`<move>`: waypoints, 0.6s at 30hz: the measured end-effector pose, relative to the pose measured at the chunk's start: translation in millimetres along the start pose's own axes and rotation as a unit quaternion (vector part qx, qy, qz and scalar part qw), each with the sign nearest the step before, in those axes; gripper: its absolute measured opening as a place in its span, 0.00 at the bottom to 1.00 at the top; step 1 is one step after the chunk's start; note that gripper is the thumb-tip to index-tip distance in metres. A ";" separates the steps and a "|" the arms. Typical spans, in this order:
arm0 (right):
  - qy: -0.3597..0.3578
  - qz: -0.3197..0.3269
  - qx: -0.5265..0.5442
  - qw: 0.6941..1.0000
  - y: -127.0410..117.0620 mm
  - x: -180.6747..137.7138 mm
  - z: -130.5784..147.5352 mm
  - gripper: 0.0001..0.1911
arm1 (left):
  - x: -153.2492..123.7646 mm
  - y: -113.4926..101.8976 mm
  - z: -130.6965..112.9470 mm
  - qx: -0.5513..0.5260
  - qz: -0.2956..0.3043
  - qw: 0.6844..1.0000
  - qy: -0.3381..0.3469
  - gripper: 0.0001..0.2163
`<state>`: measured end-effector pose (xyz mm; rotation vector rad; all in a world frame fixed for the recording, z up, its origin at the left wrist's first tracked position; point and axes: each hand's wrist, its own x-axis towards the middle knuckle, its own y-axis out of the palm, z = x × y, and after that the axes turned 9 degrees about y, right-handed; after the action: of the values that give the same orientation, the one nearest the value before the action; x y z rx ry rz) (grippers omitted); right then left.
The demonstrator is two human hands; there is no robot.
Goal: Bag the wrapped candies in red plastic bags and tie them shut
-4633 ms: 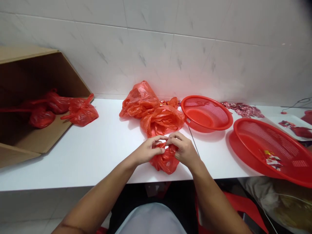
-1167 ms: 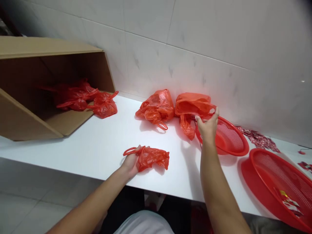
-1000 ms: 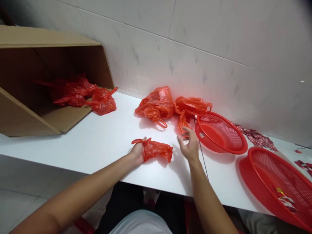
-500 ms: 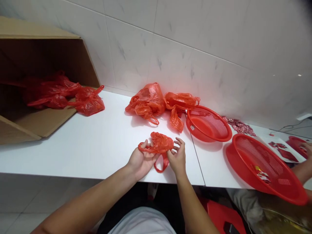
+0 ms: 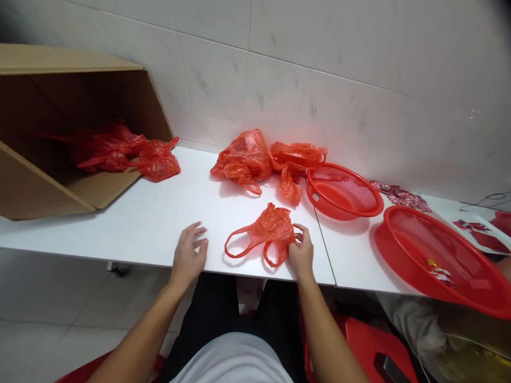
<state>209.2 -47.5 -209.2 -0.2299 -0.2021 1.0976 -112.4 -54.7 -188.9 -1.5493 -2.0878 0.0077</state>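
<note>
A small empty red plastic bag (image 5: 269, 231) lies crumpled on the white table (image 5: 159, 223) near its front edge, handle loops trailing to the left and front. My right hand (image 5: 301, 251) pinches the bag's right side with curled fingers. My left hand (image 5: 189, 256) hovers over the table to the left of the bag, fingers apart, holding nothing. Further back lie a bunched red bag (image 5: 243, 159) and another loose red bag (image 5: 296, 159).
A cardboard box (image 5: 51, 138) lies on its side at the left, with several tied red bags (image 5: 120, 154) spilling from its mouth. Two red mesh baskets (image 5: 343, 190) (image 5: 447, 255) sit at the right, the nearer one overhanging the edge. Small red wrappers (image 5: 399, 194) lie by the tiled wall.
My left hand has let go of the small red bag and drawn off to the left. The bag now lies on the table, held only by my right hand.
</note>
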 end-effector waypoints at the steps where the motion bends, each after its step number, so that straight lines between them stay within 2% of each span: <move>1: 0.003 -0.009 0.000 1.000 -0.3 0.8 0.7 0.31 | -5.3 1.2 6.7 0.064 0.044 0.995 0.057 0.12; 3: 0.011 -0.012 -0.003 1.000 -0.3 2.3 1.8 0.33 | -13.3 6.1 10.9 0.156 0.103 0.974 0.130 0.09; 5: 0.019 -0.015 -0.006 1.000 0.6 3.2 2.6 0.33 | -17.4 12.8 7.7 0.225 0.105 0.953 0.173 0.09; 9: 0.035 -0.034 -0.004 0.999 2.7 5.3 2.7 0.29 | -17.3 23.5 1.4 0.297 0.108 0.917 0.243 0.08; 13: 0.034 -0.046 -0.005 0.998 3.5 9.7 0.2 0.26 | -15.4 27.9 2.7 0.333 0.101 0.897 0.273 0.07; 18: 0.044 -0.038 -0.002 0.998 3.3 12.0 -1.7 0.24 | -15.5 28.2 1.7 0.341 0.113 0.889 0.285 0.07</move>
<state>212.1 -35.4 -211.1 -0.2710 -0.1339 1.0094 -85.1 -58.4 -205.5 -1.1511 -1.2371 0.3024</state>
